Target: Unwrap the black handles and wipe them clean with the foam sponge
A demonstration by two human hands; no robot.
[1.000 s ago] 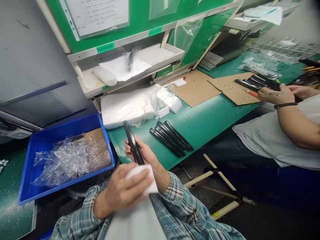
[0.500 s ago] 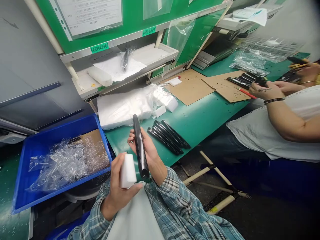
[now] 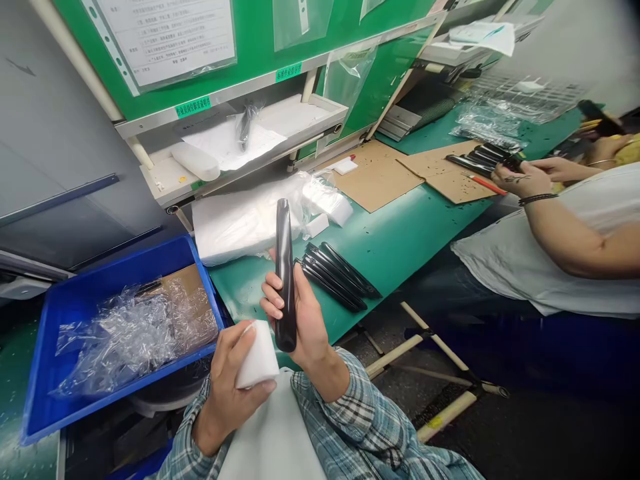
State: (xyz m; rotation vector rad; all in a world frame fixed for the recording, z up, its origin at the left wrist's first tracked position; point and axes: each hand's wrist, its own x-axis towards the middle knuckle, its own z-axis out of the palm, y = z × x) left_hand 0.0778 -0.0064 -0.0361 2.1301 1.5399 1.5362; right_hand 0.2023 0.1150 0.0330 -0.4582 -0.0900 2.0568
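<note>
A white foam block (image 3: 261,357) is gripped between the thumb and fingers of my left hand (image 3: 227,387). My right hand (image 3: 307,320) is wrapped round a glossy black tube-like part (image 3: 285,280), held nearly upright just right of the block. The block and the black part are apart. Behind my right hand, several similar black parts (image 3: 340,277) lie side by side on the green tabletop (image 3: 400,230). A white plastic-wrapped bundle (image 3: 235,230) and a small white block (image 3: 316,226) rest at the back of the table.
To the left stands a blue bin (image 3: 35,393) with crumpled clear plastic (image 3: 125,340) in it. A white shelf (image 3: 320,120) overhangs the table's back. Cardboard sheets (image 3: 373,177) lie further right, where a co-worker's hands (image 3: 525,180) handle black parts.
My right hand has turned the black part more upright and raised its top end. The white block in my left hand has tilted and moved slightly right and down.
</note>
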